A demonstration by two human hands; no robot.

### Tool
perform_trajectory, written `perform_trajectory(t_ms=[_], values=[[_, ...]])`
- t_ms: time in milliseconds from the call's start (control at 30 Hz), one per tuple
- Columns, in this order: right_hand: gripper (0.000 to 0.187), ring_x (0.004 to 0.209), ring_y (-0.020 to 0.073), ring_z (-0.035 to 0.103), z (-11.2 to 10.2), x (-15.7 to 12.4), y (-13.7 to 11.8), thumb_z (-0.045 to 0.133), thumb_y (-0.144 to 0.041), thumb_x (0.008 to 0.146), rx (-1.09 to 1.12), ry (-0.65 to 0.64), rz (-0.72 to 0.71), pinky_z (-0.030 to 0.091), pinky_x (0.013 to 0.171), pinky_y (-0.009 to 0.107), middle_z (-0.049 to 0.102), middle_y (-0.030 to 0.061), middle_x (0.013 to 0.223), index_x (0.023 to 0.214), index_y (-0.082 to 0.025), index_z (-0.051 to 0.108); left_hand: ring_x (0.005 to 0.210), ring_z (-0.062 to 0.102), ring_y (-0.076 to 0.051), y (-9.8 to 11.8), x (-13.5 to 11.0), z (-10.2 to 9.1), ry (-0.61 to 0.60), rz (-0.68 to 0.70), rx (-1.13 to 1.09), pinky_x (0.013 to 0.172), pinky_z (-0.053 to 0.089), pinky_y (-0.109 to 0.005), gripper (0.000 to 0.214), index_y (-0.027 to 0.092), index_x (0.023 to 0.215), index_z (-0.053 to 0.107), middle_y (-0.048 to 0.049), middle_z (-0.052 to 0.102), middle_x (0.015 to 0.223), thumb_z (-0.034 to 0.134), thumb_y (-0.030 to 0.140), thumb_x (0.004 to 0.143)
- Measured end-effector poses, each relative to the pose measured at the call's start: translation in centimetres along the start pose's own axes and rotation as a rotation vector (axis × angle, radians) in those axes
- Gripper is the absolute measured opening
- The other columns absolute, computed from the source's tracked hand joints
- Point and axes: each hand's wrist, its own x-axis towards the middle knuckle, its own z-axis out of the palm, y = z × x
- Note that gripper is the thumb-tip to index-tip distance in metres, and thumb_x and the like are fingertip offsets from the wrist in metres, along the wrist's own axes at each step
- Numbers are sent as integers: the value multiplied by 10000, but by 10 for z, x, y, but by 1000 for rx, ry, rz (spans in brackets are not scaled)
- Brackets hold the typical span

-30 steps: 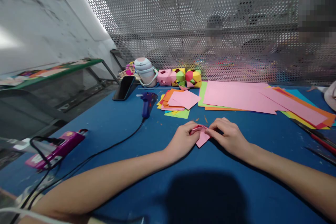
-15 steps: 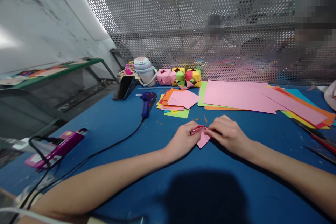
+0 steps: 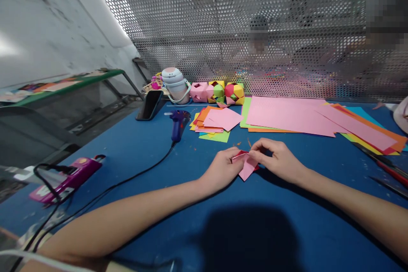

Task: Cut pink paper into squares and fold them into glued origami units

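A small folded piece of pink paper (image 3: 247, 167) with a red edge lies on the blue table (image 3: 274, 229) between my hands. My left hand (image 3: 221, 169) is closed, its fingertips pinching the paper's left corner. My right hand (image 3: 278, 159) is closed too, thumb and forefinger pinching the paper's upper right edge and lifting it slightly. Both forearms stretch across the table from the near edge.
A blue glue gun (image 3: 177, 123) with a black cord lies to the left, a phone (image 3: 149, 104) and a white jar (image 3: 174, 85) behind it. Folded paper cubes (image 3: 218, 92), a stack of small coloured squares (image 3: 215, 124) and large pink sheets (image 3: 293, 115) lie at the back. A magenta tool (image 3: 65, 178) sits far left. People sit behind the perforated screen.
My right hand has lifted a little, its fingers now pinching the paper's upper edge instead of pressing flat. The left hand and the paper have barely moved.
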Motion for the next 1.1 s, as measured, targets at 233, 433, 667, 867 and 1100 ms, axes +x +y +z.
perform_trajectory(t_ms=[233,433,667,867,1100], values=[[103,595,118,536,11,-6,0,555,-226,824,-53,-8,-24,412,556,241,613,-4,668,744,-180,599,644,524,-108,-3,-3,4,-3,-51,-143,577,409,-202,105,178,836,507,40,561,699,516,161,732],[175,563,114,508,7,-4,2,535,-242,835,-48,75,-17,386,528,237,590,-13,621,680,-182,589,818,585,-137,0,-5,6,6,-60,-248,714,479,-243,306,177,984,493,-16,599,913,573,149,689],[215,539,112,492,-4,0,8,554,-314,815,23,76,83,376,505,233,571,-28,592,641,-187,550,1045,580,-183,3,-5,4,-105,-149,-577,889,453,-296,446,165,1113,524,-82,630,1102,572,83,678],[214,553,115,496,-2,-2,11,547,-308,816,33,79,98,384,520,237,577,-21,602,642,-184,552,914,593,-172,0,-4,1,-90,-161,-602,805,470,-282,280,155,1055,643,-67,657,1020,510,250,827],[211,547,112,488,4,-5,8,535,-274,825,17,47,83,371,517,233,569,-22,585,639,-178,559,771,590,-135,1,-4,2,36,-116,-324,683,464,-218,252,150,965,659,-33,676,874,595,331,801]])
